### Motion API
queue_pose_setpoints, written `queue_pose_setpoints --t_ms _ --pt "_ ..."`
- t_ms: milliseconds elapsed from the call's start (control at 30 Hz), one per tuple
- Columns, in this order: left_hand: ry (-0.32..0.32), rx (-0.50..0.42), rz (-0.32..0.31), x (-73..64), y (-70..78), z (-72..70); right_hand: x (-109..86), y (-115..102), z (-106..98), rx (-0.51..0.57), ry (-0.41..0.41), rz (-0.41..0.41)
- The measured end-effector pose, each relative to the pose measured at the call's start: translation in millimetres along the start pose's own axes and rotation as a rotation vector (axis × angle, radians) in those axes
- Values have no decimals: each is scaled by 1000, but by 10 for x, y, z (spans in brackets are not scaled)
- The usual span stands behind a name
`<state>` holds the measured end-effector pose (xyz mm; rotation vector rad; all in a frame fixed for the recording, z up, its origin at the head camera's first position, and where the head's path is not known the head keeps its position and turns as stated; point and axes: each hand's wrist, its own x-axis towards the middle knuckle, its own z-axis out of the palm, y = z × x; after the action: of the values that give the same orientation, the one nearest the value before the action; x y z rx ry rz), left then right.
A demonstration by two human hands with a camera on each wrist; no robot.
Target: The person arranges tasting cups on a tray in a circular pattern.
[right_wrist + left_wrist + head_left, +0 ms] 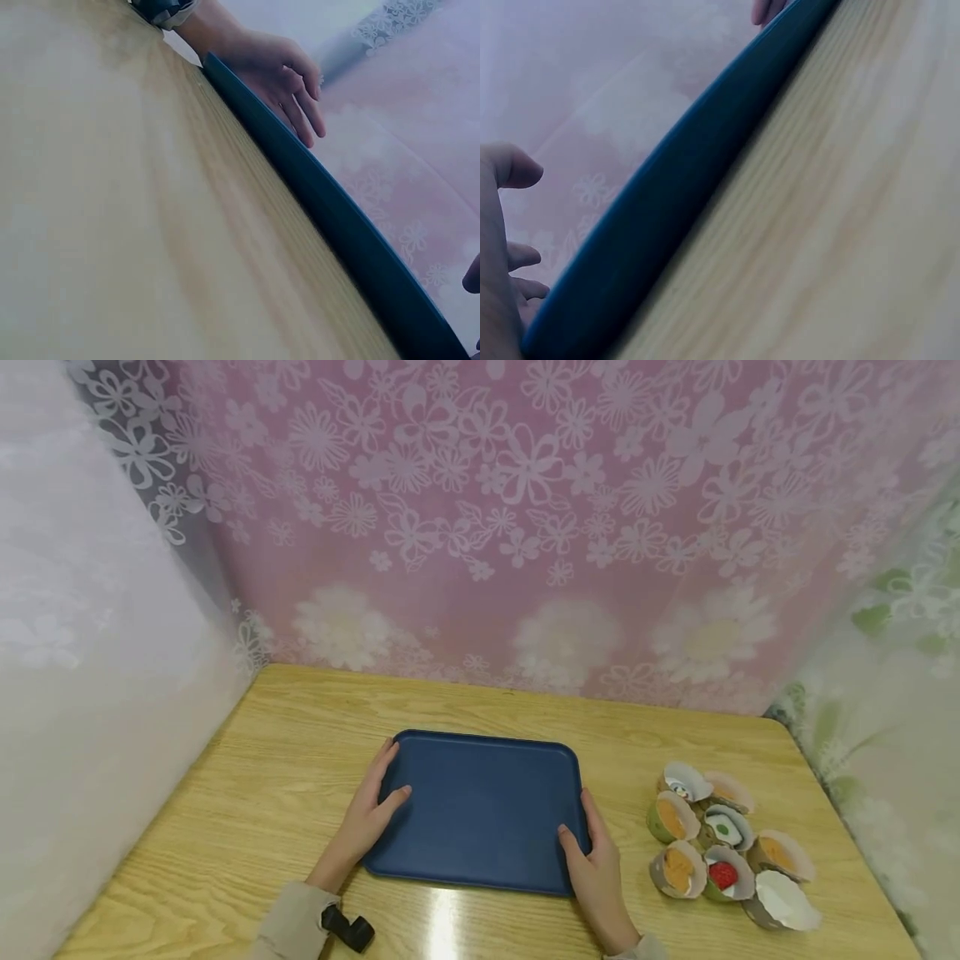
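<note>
A dark blue rectangular tray [480, 814] lies flat on the wooden table in the head view. My left hand [367, 814] holds its left side, fingers along the outer edge and thumb over the rim. On the opposite side my right hand [596, 868] grips the rim the same way, its thumb reaching over the tray. From the left wrist, the near wall of the tray [667, 180] is seen low against the table, with part of the left hand [499, 240] at its end. The right wrist view shows the left hand [262, 67] beyond the tray's wall [315, 187].
Several paper baking cups [727, 827] stand grouped on the table at right, holding orange, white and red contents. The wooden table [247, 777] meets a pink floral curtain [480, 568] at the back. Pale cloth [112, 652] hangs at left and leafy cloth [885, 735] at right.
</note>
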<state>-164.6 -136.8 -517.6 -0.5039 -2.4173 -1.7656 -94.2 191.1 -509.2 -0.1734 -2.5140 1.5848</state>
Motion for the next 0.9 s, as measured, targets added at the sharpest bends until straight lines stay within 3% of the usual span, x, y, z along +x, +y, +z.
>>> queue_pose_setpoints --t_ms 200,400,900 --pt "-13 -16 17 -41 58 150 -93 28 -97 -72 33 40" --pt "-21 -5 34 -43 83 246 -133 54 -149 -136 16 101" --pt "-50 -28 70 -51 119 363 -136 50 -231 -225 50 53"
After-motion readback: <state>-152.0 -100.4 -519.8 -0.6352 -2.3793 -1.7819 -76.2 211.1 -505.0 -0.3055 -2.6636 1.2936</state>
